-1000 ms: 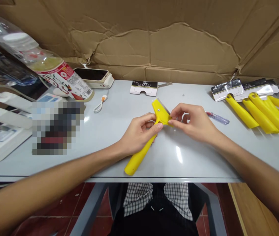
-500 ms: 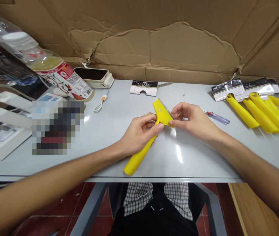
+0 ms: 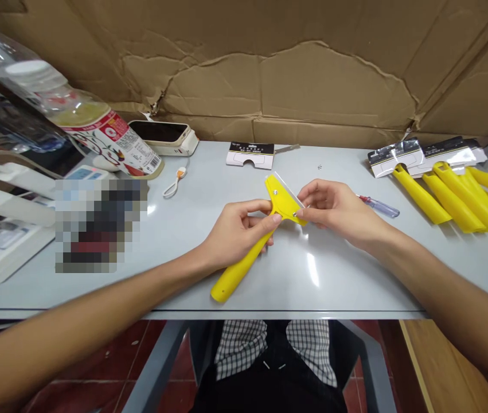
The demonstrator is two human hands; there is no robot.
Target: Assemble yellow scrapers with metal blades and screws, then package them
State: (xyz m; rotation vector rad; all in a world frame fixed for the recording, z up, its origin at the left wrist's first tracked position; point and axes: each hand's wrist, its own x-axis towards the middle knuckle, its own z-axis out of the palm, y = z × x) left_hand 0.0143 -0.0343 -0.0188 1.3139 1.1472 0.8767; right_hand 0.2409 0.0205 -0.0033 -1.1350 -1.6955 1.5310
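Note:
A yellow scraper (image 3: 244, 267) is tilted above the grey table, its handle pointing down and left. My left hand (image 3: 244, 229) is wrapped round its neck, thumb on top. A metal blade (image 3: 287, 188) lies along the upper right edge of the head, and a screw (image 3: 275, 193) shows near the upper corner. At the lower right corner of the head, my right hand (image 3: 330, 206) pinches the head's edge beside a second screw (image 3: 296, 214). To the right of that hand lies a screwdriver (image 3: 383, 207) with a clear handle.
Several yellow handles (image 3: 454, 195) with black-and-white cards lie at the right. A card (image 3: 250, 156), a blade (image 3: 287, 148) and small screws (image 3: 320, 167) lie at the back. A bottle (image 3: 118, 137), a phone (image 3: 160, 131) and a short cable (image 3: 175, 183) are at the left.
The scraper has shifted slightly left, its handle end a little higher. My right thumb has moved back a little, and the screw at the lower right corner now shows.

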